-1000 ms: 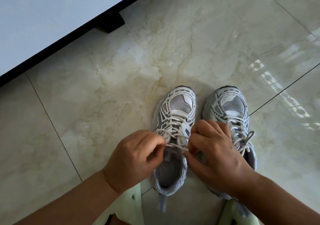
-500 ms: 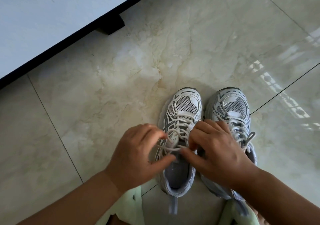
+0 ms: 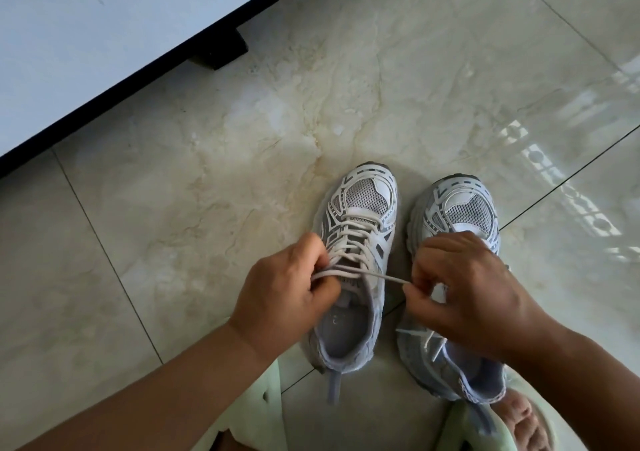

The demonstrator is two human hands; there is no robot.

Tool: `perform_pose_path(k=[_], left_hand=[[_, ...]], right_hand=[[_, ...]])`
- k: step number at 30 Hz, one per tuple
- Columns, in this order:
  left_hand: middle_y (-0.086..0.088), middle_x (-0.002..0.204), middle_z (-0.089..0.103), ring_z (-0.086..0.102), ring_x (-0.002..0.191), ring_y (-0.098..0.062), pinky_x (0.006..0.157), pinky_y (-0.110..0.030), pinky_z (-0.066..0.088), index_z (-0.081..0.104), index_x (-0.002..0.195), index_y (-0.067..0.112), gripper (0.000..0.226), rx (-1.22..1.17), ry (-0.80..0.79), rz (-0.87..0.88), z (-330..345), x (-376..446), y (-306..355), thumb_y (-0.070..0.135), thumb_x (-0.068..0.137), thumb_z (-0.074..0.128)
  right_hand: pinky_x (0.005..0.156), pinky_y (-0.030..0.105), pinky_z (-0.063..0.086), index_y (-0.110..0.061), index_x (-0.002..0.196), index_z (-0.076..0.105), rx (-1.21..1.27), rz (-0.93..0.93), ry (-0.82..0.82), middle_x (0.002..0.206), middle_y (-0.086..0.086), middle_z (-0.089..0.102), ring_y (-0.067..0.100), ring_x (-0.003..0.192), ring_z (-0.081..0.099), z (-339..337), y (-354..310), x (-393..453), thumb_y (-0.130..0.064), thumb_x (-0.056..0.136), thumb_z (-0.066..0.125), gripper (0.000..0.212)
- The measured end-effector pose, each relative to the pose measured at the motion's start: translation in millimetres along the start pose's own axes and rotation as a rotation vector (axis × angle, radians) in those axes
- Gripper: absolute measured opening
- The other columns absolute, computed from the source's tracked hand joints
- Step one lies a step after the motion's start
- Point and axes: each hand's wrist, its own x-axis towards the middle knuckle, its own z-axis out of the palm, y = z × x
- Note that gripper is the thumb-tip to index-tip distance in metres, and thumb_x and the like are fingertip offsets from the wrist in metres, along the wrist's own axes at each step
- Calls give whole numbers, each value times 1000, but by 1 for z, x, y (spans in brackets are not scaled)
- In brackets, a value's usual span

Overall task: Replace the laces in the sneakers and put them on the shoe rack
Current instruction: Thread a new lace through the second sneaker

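Two white and grey sneakers stand side by side on the floor, toes pointing away from me. The left sneaker (image 3: 360,208) has a cream lace (image 3: 353,239) threaded through its eyelets. My left hand (image 3: 280,294) pinches one end of that lace at the shoe's left side. My right hand (image 3: 474,294) pinches the other end, and the lace runs taut between the two hands across the shoe's tongue. The right sneaker (image 3: 464,208) is partly covered by my right hand; its loose lace ends (image 3: 429,341) show below my fingers.
A white cabinet (image 3: 86,52) with a black base and a black foot (image 3: 221,52) fills the upper left. The floor is glossy beige marble tile (image 3: 242,138). My feet in pale green slippers (image 3: 485,426) are at the bottom edge.
My hands have drawn apart, stretching the lace straight across the left sneaker. My right hand has shifted right, over the right sneaker.
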Motion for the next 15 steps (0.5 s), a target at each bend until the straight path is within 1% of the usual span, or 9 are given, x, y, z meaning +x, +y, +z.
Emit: perform_pose_path(k=[2, 4, 6, 8, 9, 11, 13, 14, 15], left_hand=[[18, 53, 34, 41, 56, -7, 48, -4, 29, 46, 72, 19, 11, -26, 21, -32, 1, 1, 0, 29, 72, 50], [19, 52, 34, 40, 54, -5, 47, -5, 29, 45, 73, 20, 11, -50, 15, -47, 3, 0, 0, 30, 73, 50], [19, 54, 38, 42, 52, -2, 48, -6, 29, 45, 77, 24, 11, -90, -52, -26, 3, -1, -3, 33, 77, 52], [18, 56, 44, 45, 52, 4, 49, -5, 30, 49, 82, 29, 15, -131, -159, 1, -4, 1, -6, 42, 79, 55], [17, 58, 48, 46, 51, 3, 49, -6, 30, 50, 86, 32, 18, -146, -210, 3, -9, 4, -7, 47, 78, 55], [14, 64, 51, 47, 51, -4, 48, -13, 34, 50, 96, 37, 26, -182, -272, -6, -18, 10, -11, 53, 77, 54], [8, 68, 53, 49, 52, -8, 49, -24, 41, 50, 102, 40, 30, -174, -281, -4, -26, 16, -14, 54, 76, 53], [7, 67, 54, 50, 51, -8, 49, -28, 42, 53, 99, 38, 30, -136, -277, -4, -29, 20, -15, 56, 75, 53], [7, 61, 55, 50, 49, -8, 47, -28, 42, 59, 90, 33, 31, -85, -271, -7, -32, 24, -16, 59, 73, 52]], right_hand=[[58, 26, 31, -15, 53, 45, 10, -3, -1, 54, -6, 42, 14, 51, 38, -1, 2, 2, -25, 69, 54, 21], [56, 26, 31, -14, 54, 44, 20, -1, -6, 54, -5, 41, 15, 51, 38, -5, 2, 4, -25, 69, 54, 20], [53, 26, 31, -15, 55, 41, 40, -9, -15, 54, -6, 40, 15, 50, 37, -6, -1, 6, -22, 68, 52, 18], [46, 26, 33, -15, 56, 41, 75, -2, -32, 52, -5, 40, 15, 48, 38, -6, -5, 6, -19, 68, 49, 15], [43, 27, 35, -15, 58, 43, 101, 18, -34, 52, -5, 42, 14, 46, 40, -5, -6, 5, -18, 69, 50, 13], [43, 26, 39, -19, 67, 47, 156, 85, -34, 53, -4, 50, 11, 46, 46, -3, -6, 5, -15, 72, 56, 10], [47, 23, 43, -24, 81, 50, 196, 123, -46, 60, -3, 60, 9, 51, 55, -3, -8, 6, -18, 75, 58, 12], [48, 22, 43, -26, 84, 54, 173, 131, -56, 63, -4, 63, 8, 53, 57, -3, -9, 7, -21, 77, 57, 8], [48, 22, 42, -24, 81, 57, 131, 135, -65, 61, -6, 61, 8, 52, 55, -3, -8, 8, -25, 79, 55, 3]])
